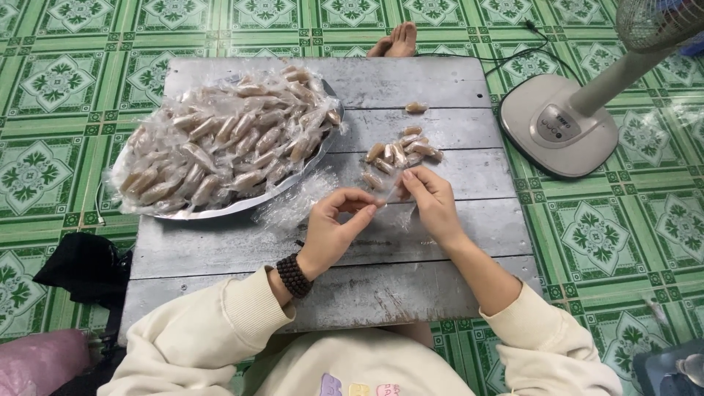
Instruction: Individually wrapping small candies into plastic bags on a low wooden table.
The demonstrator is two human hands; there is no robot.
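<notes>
My left hand (pixel 331 229) and my right hand (pixel 431 202) meet over a low grey wooden table (pixel 411 81), pinching a clear plastic wrapper (pixel 387 196) between their fingertips. A brown oblong candy seems to sit inside it, though it is hard to tell. Just beyond my fingers lies a small pile of brown candies (pixel 402 151), and one candy (pixel 416 108) lies apart farther back. To the left, a metal tray (pixel 242 207) is heaped with wrapped candies (pixel 227 139). A loose clear wrapper (pixel 293 207) lies beside the tray, by my left hand.
A standing fan's grey base (pixel 557 125) rests on the green patterned tile floor at the right, its cable running behind the table. Someone's bare toes (pixel 396 40) show past the table's far edge. Black cloth (pixel 84 268) and a pink bag (pixel 37 363) lie at the left.
</notes>
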